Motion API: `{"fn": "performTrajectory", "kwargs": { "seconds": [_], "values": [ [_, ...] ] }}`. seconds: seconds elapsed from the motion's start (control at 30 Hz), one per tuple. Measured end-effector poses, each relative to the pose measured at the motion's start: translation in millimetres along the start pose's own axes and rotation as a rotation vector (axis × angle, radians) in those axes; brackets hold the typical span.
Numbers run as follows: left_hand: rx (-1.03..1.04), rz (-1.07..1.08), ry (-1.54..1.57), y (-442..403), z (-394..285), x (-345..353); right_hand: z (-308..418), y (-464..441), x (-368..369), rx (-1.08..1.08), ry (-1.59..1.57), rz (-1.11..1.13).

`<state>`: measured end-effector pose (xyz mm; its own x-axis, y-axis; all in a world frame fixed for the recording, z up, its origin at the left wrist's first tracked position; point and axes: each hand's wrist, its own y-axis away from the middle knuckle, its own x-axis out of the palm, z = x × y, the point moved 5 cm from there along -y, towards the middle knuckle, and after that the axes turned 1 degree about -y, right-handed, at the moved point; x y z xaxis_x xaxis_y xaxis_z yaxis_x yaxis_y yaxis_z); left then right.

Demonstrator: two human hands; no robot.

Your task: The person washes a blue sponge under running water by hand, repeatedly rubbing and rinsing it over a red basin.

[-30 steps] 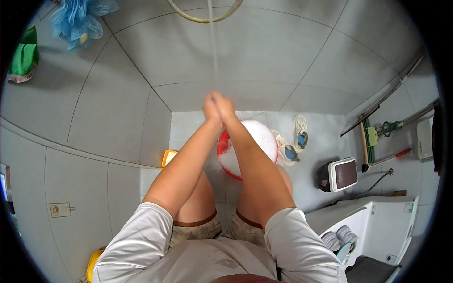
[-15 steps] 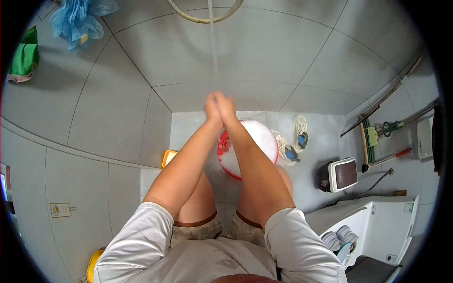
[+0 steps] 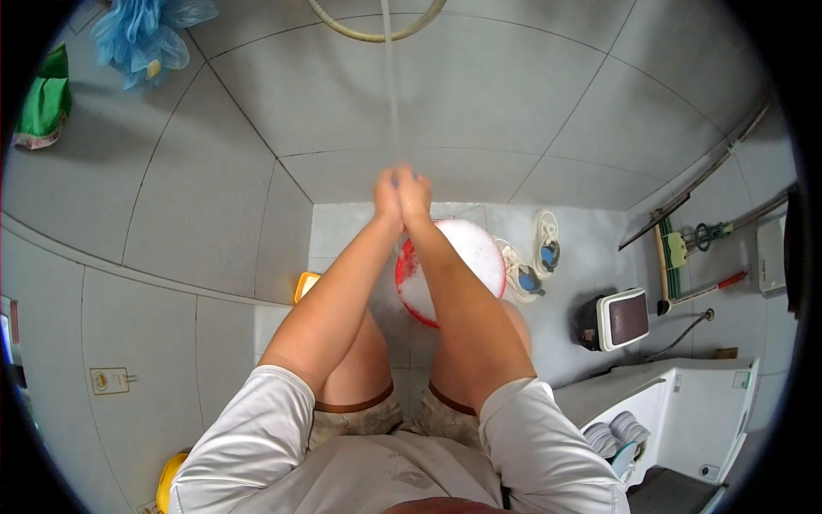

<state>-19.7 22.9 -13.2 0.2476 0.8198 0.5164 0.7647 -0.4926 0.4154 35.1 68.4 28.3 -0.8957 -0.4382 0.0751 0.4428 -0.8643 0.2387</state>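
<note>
The left hand (image 3: 388, 197) and right hand (image 3: 417, 197) are pressed together, fingers curled and blurred, with bluish patches (image 3: 395, 181) showing near the fingertips; I cannot tell whether they close on a small item or only on each other. A thin water stream (image 3: 393, 94) runs down toward them, in front of the ribbed hose (image 3: 368, 37), though contact is unclear. If this is rubbing under water, light, even pressure and turning the palms so every side gets wet should serve best. Nearer the body, partly behind the right forearm, the red-rimmed basin (image 3: 406, 270) of white foam (image 3: 471, 244) sits on the floor; white sneakers (image 3: 545, 226) stand just beside it, worth sparing from splashes
</note>
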Motion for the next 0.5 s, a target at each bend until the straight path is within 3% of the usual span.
{"fn": "performTrajectory", "kwargs": {
  "seconds": [0.1,0.33,0.5],
  "values": [
    [-0.026,0.060,0.069,-7,8,1,-6,-12,-1,-0.008,0.142,-0.005],
    [-0.022,0.082,0.003,27,-19,17,9,3,-2,-0.111,-0.003,-0.022],
    [-0.072,0.112,-0.071,35,-19,17,9,0,-6,-0.088,0.226,0.051]
  ]
}}
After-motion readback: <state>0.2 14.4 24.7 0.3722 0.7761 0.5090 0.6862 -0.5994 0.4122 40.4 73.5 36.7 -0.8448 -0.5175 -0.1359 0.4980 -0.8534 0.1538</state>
